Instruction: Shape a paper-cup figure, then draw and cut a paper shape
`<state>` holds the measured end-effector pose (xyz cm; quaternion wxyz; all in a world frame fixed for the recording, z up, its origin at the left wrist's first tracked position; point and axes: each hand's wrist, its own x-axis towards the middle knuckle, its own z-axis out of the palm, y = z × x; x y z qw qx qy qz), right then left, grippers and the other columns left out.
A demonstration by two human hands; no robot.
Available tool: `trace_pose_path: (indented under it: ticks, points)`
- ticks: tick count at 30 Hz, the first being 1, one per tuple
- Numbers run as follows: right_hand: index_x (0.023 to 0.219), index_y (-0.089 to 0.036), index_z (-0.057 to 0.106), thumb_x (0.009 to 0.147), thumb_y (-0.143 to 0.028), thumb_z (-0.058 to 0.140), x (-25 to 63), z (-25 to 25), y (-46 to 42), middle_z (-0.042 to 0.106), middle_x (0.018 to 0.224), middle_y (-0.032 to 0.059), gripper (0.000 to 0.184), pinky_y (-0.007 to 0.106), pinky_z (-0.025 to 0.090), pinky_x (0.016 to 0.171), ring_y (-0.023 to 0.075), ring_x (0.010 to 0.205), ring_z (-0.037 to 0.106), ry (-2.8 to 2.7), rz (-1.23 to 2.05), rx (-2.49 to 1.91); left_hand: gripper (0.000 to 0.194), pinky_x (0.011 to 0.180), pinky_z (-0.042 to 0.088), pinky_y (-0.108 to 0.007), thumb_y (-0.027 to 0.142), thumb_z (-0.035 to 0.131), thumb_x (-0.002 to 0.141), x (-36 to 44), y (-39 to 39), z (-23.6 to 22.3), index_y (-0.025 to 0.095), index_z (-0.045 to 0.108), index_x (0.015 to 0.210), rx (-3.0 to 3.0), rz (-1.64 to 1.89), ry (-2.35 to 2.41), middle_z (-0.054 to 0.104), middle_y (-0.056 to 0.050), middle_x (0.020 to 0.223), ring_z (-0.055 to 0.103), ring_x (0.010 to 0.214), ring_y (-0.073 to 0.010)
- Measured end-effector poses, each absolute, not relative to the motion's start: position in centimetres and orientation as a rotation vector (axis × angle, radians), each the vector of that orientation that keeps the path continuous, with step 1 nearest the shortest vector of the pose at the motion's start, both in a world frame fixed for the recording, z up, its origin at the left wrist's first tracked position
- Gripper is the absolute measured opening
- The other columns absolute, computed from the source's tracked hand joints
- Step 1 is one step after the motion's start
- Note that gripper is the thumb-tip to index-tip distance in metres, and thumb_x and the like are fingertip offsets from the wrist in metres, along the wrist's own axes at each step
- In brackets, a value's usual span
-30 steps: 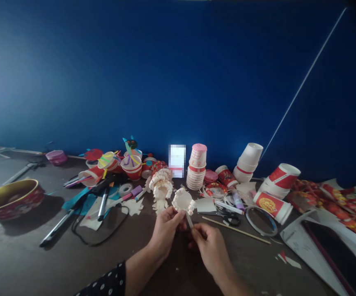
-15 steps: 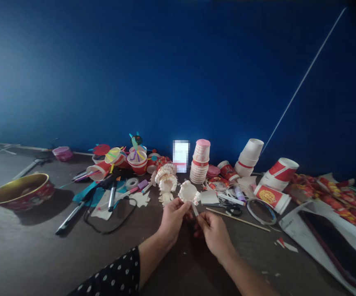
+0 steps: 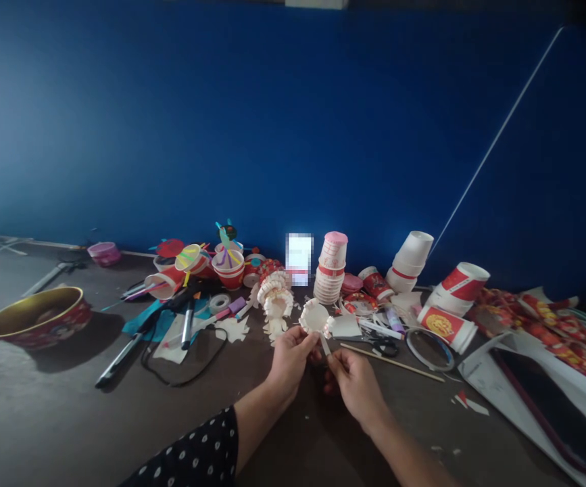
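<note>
Deep blue wall (image 3: 293,122) rises behind a brown work table (image 3: 44,412), and the person's two bare hands work above the near part of this table. The left hand (image 3: 290,362), with a black sleeve with white dots (image 3: 186,453) near the wrist, is closed around a white paper cup with a cut, fringed rim (image 3: 315,318), and the cup is held up off the table between both hands. The right hand (image 3: 356,389) is in a narrow pinch, and its fingers (image 3: 340,368) hold a thin white strip (image 3: 326,346) that comes out from under the cup. Just ahead of the left hand stands a fringed paper-cup figure (image 3: 275,301). Ahead of the right hand lie black scissors (image 3: 384,347) and a wooden skewer (image 3: 391,362), and farther ahead stands a stack of white cups (image 3: 330,277). Right of the hands, a red-and-white paper cup (image 3: 447,328) lies on its side. Left of the hands are a roll of tape (image 3: 218,304), a black marker (image 3: 187,325) and, well apart, a red bowl with a gold inside (image 3: 36,318).
</note>
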<state>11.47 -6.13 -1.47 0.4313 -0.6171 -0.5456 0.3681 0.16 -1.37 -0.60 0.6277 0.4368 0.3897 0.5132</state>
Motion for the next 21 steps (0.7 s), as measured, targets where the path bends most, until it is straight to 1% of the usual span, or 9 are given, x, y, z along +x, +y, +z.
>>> trace_pose_path:
  ticks: [10, 17, 21]
  points:
    - [0.062, -0.018, 0.05, 0.078, -0.044, 0.042, 11.55, -1.5, -6.09, 0.056, 0.051, -0.0002, 0.031, 0.022, 0.042, 0.039, 0.0144, 0.04, 0.056, -1.352, 0.908, -1.539, 0.021, 0.042, 0.031, -0.017, 0.03, 0.061, 0.065, 0.22, -1.51, -0.45, 0.012, 0.052, 0.06, 0.998, 1.177, 0.896, 0.051, 0.002, 0.043, 0.043, 0.039, -0.006]
    - [0.061, -0.017, 0.052, 0.077, -0.043, 0.045, 11.48, -1.97, -6.03, 0.057, 0.052, 0.0004, 0.031, 0.021, 0.042, 0.041, 0.0144, 0.043, 0.057, -1.35, 0.912, -1.494, 0.022, 0.042, 0.031, -0.018, 0.031, 0.062, 0.063, 0.32, -1.45, -0.74, 0.013, 0.051, 0.059, 1.003, 1.182, 0.896, 0.051, 0.003, 0.043, 0.043, 0.039, -0.0062]
    - [0.067, -0.016, 0.058, 0.075, -0.041, 0.048, 11.54, -2.36, -5.94, 0.061, 0.058, 0.0023, 0.028, 0.021, 0.043, 0.043, 0.0151, 0.047, 0.059, -1.312, 0.973, -1.456, 0.023, 0.041, 0.03, -0.017, 0.033, 0.063, 0.062, 0.37, -1.4, -0.75, 0.013, 0.051, 0.058, 0.994, 1.184, 0.904, 0.051, 0.003, 0.042, 0.042, 0.038, -0.0059]
